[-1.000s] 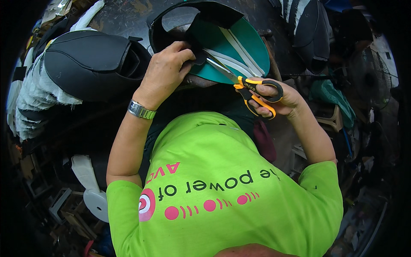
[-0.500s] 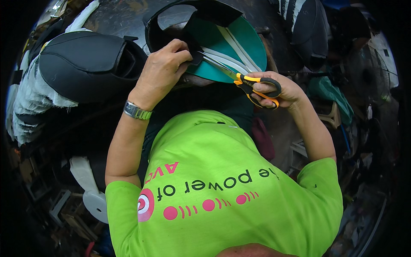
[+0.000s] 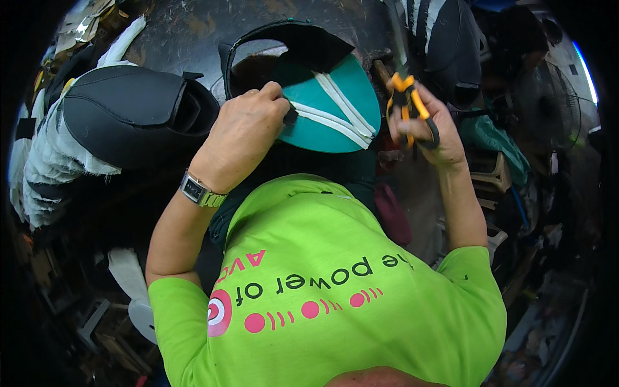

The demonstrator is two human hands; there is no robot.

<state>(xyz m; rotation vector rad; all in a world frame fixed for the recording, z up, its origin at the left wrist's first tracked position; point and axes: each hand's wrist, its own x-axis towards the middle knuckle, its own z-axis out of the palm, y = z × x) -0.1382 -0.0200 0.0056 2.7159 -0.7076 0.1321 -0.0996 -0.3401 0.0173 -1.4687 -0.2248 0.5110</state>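
Observation:
A black and green cap-like piece (image 3: 338, 84) lies near the far middle, with white tape strips (image 3: 332, 122) meeting at its right end. My left hand (image 3: 255, 113) is closed at its near left edge, pinching a small black part there. Most of what its fingers grip is hidden. Off to the right of the piece, my right hand (image 3: 433, 126) holds yellow and black scissors (image 3: 412, 106) by the handles. Their blades point away from me and are blurred by motion.
On the left is a stack of rounded black pieces (image 3: 122, 113) with frayed white cloth. A similar black stack (image 3: 451, 51) stands at the far right, on the dark worktable (image 3: 184, 32). Beyond my right arm are a green plastic bag (image 3: 493, 145) and a fan (image 3: 548, 106).
My right hand has drawn the scissors away from the cap-like piece, to the right and upward. The piece has shifted slightly left and nearer. My left hand stays closed at its edge.

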